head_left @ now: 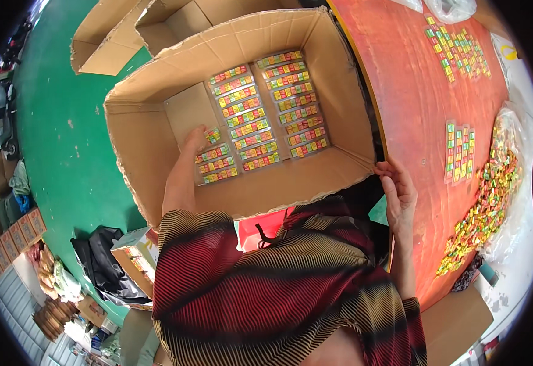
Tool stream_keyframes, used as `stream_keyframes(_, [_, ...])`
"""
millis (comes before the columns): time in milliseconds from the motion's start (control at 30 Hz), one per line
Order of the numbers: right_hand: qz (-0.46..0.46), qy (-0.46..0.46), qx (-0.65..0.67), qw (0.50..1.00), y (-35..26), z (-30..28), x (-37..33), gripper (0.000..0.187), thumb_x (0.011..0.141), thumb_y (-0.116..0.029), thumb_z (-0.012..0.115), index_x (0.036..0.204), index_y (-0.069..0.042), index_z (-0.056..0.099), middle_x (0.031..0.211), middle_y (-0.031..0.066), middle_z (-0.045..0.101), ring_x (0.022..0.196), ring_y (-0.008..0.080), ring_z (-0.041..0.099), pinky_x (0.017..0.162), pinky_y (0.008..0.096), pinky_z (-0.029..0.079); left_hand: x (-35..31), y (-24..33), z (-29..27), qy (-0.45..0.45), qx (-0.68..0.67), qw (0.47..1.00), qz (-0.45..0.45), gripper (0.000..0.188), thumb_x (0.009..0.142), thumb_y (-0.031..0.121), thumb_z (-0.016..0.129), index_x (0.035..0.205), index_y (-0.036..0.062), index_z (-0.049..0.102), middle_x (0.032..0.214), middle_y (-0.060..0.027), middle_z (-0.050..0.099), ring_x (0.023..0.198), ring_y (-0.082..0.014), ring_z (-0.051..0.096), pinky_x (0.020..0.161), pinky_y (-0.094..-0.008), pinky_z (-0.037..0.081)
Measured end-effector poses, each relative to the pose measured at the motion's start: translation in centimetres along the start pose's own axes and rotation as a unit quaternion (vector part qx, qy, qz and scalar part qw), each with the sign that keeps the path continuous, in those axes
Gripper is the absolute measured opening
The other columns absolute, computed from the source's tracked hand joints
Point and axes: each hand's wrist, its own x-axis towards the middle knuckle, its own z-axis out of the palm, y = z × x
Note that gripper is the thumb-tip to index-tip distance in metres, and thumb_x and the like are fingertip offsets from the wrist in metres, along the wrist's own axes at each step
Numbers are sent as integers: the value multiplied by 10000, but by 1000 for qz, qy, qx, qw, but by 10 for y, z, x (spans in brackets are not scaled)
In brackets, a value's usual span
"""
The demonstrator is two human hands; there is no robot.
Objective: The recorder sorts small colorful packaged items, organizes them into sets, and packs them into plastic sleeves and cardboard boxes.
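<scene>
A large open cardboard box [126, 146] lies in front of me, with rows of clear strip packs [248, 127] of small red, yellow and green pieces on its bottom. My left hand [195, 139] reaches into the box, its fingers closed on the end of one strip pack [213, 135] in the left column. That pack is partly covered by the hand. Beside it is a bare cardboard panel [188, 110]. At the box's near right corner, my right hand [398, 190] has its fingertips curled against the rim, next to the table edge.
On the right, a red table [412, 122] holds more strip packs [461, 152], a farther group of packs [458, 49] and a heap of loose coloured pieces [486, 201]. Other open cartons [105, 36] stand beyond the box on the green floor [59, 122]. A black bag [105, 262] lies at left.
</scene>
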Motion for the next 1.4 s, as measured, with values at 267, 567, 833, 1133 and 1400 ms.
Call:
stream_keyframes(267, [-16, 14, -165, 986, -16, 13, -3, 273, 825, 14, 498, 1097, 9, 515, 968, 96, 581, 924, 167, 548, 826, 268, 418, 15, -16, 15, -21, -53, 998, 22, 482, 616, 115, 712, 1072, 110, 554, 1031, -99, 598, 998, -238, 550, 839, -341, 434])
stream_keyframes(567, [-7, -8, -180, 984, -13, 10, -5, 269, 846, 15, 469, 1110, 0, 513, 1019, 75, 558, 977, 144, 522, 866, 254, 392, -28, 30, 6, 10, 82, 997, 8, 461, 702, 261, 657, 1136, 169, 530, 1221, -71, 479, 1101, -246, 469, 910, -355, 388])
stream_keyframes(833, [-55, -2, -252, 966, -31, 12, -3, 233, 810, -1, 519, 1041, 0, 546, 958, 95, 585, 924, 184, 551, 814, 276, 424, -27, 36, 14, 44, 130, 990, 32, 436, 783, 411, 507, 1085, 100, 554, 1090, -138, 549, 1044, -286, 499, 876, -406, 393])
stream_keyframes(1133, [-138, 244, -246, 928, -12, -85, 18, 213, 851, -22, 481, 1049, 21, 546, 933, 89, 590, 843, 149, 558, 769, 246, 431, -48, 34, -9, 310, 105, 939, 111, 468, 808, 315, 520, 1162, 14, 467, 1051, -209, 518, 997, -348, 486, 853, -427, 378])
stream_keyframes(1400, [99, 373, -501, 775, 32, -198, 72, 324, 836, -197, 478, 1126, -54, 500, 1006, 220, 558, 932, 371, 529, 808, 442, 415, -142, 187, -70, 475, -29, 756, 449, 218, 821, 101, 521, 1012, -3, 531, 926, -165, 556, 883, -332, 516, 777, -401, 409])
